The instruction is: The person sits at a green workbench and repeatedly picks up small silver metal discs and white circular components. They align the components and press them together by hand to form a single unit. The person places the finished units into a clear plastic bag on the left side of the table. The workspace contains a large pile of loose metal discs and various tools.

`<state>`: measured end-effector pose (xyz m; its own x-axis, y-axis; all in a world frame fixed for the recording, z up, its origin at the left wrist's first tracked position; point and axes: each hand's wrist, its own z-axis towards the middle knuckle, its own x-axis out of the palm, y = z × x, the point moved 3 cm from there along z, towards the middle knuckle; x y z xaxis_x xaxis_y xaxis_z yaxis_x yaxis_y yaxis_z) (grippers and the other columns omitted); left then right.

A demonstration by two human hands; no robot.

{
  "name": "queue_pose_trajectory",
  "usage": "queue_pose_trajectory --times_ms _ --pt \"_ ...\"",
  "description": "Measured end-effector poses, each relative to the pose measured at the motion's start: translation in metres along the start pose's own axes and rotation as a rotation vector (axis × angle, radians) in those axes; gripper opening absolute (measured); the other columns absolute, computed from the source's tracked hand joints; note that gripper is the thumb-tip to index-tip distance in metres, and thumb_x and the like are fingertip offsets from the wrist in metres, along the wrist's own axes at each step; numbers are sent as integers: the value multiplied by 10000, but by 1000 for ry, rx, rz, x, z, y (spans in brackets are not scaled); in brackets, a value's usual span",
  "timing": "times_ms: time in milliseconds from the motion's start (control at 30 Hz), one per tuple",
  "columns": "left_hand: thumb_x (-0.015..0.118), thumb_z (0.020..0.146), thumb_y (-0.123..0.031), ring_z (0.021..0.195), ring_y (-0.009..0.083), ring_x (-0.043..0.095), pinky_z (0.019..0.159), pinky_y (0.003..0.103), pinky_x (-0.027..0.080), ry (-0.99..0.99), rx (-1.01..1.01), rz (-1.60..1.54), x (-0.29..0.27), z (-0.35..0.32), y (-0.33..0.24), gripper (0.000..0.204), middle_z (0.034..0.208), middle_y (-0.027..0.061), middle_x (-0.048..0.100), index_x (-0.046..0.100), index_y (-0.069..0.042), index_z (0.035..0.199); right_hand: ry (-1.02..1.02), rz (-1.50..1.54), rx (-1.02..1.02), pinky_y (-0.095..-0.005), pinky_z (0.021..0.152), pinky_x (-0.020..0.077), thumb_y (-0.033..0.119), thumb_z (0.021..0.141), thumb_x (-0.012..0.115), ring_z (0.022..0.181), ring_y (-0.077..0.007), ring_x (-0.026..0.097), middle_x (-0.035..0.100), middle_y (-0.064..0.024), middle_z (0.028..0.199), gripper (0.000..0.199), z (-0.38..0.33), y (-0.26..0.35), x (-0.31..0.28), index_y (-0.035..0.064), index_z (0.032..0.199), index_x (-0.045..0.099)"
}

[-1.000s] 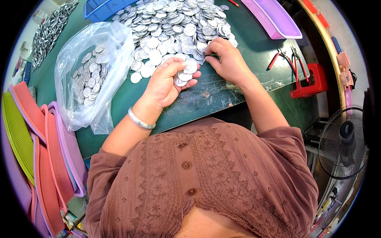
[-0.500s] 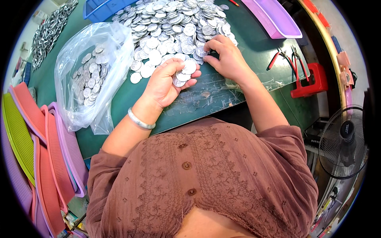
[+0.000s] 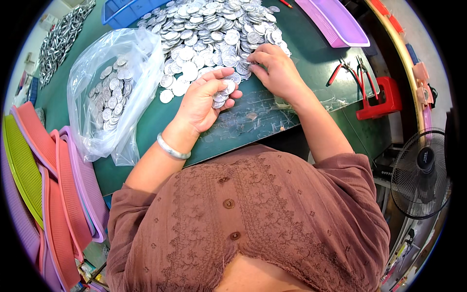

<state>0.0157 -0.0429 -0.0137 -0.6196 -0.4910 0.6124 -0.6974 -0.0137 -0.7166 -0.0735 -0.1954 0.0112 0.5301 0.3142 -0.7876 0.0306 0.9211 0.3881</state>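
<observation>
My left hand (image 3: pixel 202 100) is cupped palm up, its thumb and fingers closed on several silver coin-like discs (image 3: pixel 221 99). To its right, my right hand (image 3: pixel 275 70) reaches down at the near edge of a large pile of similar discs (image 3: pixel 209 29). Its thumb and forefinger tips are bent close together beside the pile; whatever lies between them is too small to make out. Left of my left hand, a clear plastic bag (image 3: pixel 143 73) lies open with many more discs (image 3: pixel 113 92) inside it.
The green tabletop (image 3: pixel 228 134) is scuffed near its front edge. Pliers (image 3: pixel 362 80) and a red clamp-like frame (image 3: pixel 389 100) are at the right, below a purple basket (image 3: pixel 335 24). A blue bin (image 3: pixel 129 12) stands at the back. Stacked colored baskets (image 3: pixel 53 185) crowd the left; a fan (image 3: pixel 421 170) is at right.
My left fingers have curled further over the discs, and fewer of them show. The right hand has shifted very slightly at the pile's edge.
</observation>
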Motion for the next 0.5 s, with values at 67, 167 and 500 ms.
queue_pose_trajectory --times_ms 67,167,500 --pt "458 802 -46 757 189 599 569 229 501 -1 -6 -14 1 0 0 293 921 140 580 487 13 1088 12 106 89 -336 718 443 128 724 621 783 -253 543 576 -83 798 194 2 -1 -4 24 888 619" --pt "438 804 -52 766 193 600 575 233 502 24 -5 -12 6 -2 -3 272 909 133 575 501 23 1058 80 477 358 -286 674 448 127 764 597 716 -172 556 602 -64 759 207 1 -1 -4 -6 922 614" --pt "473 859 -217 631 166 552 445 214 401 23 -110 -55 2 -1 4 214 764 81 575 551 -17 854 262 879 516 -232 656 437 115 803 572 721 -95 538 603 -41 767 203 -8 20 -4 -35 935 607"
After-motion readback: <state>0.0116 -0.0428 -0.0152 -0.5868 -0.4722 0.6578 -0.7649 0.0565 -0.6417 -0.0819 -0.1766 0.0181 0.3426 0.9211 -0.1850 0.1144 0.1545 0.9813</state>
